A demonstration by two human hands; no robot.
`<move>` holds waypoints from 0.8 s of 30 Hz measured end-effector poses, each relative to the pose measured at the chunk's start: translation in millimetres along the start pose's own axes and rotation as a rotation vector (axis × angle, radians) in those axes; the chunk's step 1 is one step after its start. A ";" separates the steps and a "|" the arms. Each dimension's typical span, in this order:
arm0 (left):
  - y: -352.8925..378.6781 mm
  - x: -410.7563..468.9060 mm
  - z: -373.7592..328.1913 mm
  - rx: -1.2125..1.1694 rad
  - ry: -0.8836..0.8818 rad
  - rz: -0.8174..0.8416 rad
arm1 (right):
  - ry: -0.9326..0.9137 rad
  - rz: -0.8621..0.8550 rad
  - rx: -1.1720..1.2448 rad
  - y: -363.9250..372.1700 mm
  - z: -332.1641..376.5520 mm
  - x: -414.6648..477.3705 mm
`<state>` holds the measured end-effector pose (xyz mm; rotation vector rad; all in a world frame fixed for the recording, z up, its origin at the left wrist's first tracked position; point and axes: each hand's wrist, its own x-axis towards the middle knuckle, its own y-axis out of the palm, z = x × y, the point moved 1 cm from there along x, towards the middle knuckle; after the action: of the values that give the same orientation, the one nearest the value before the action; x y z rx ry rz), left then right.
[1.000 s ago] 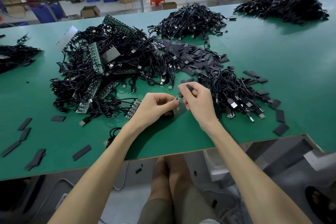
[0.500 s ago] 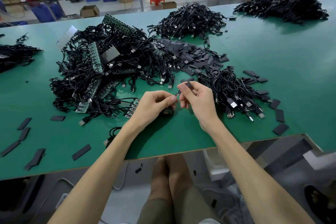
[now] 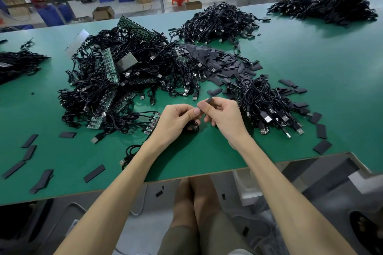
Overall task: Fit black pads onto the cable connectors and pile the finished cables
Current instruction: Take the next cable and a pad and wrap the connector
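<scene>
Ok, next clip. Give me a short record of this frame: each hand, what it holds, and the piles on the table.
left hand: grips a cable, loop hanging under the fingers
right hand: pinches a pad against the left fingertips
pad heap: behind the hands
cable pile: right of the right hand, plugs toward the near edge
tangle: cables mixed with green boards, left of centre
table: green, loose pads scattered near both sides
</scene>
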<state>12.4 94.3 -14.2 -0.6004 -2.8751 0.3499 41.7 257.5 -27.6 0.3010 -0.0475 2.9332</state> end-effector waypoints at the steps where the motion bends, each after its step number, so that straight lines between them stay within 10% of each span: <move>1: -0.2 0.1 0.5 0.001 -0.001 -0.004 | 0.004 0.000 -0.012 0.5 -0.1 0.0; 24: 0.8 -1.5 -1.9 -0.018 0.000 -0.042 | 0.040 0.030 0.012 0.1 1.9 -2.9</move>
<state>14.5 94.7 -12.9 -0.5423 -2.8893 0.3185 44.7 256.8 -26.4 0.2456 -0.0296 2.9690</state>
